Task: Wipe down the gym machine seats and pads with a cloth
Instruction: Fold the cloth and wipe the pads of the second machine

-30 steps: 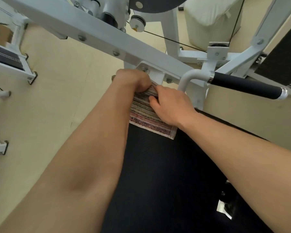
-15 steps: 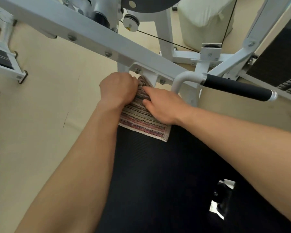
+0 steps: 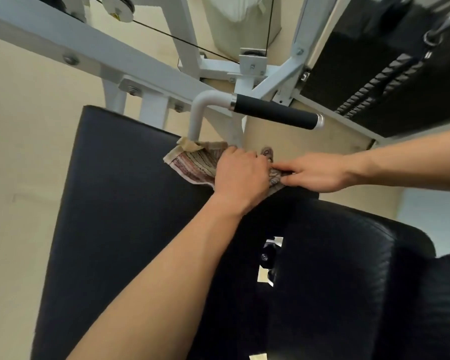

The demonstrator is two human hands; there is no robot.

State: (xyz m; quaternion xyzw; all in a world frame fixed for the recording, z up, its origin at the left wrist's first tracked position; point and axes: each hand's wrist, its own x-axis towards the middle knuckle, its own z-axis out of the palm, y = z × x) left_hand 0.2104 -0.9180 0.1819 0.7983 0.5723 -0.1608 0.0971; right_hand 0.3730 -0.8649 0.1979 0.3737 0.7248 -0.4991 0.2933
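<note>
Cloth [image 3: 192, 165], left hand [image 3: 240, 176], right hand [image 3: 316, 175] now farther right on pad [image 3: 127, 203]

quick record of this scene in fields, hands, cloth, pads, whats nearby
cloth: striped, crumpled, at the upper right corner of the large pad
left hand: on top of the cloth, gripping it
right hand: pinches the cloth's right end
second pad: black, lower right, no cloth on it
handle: black grip, above the cloth, untouched
</note>
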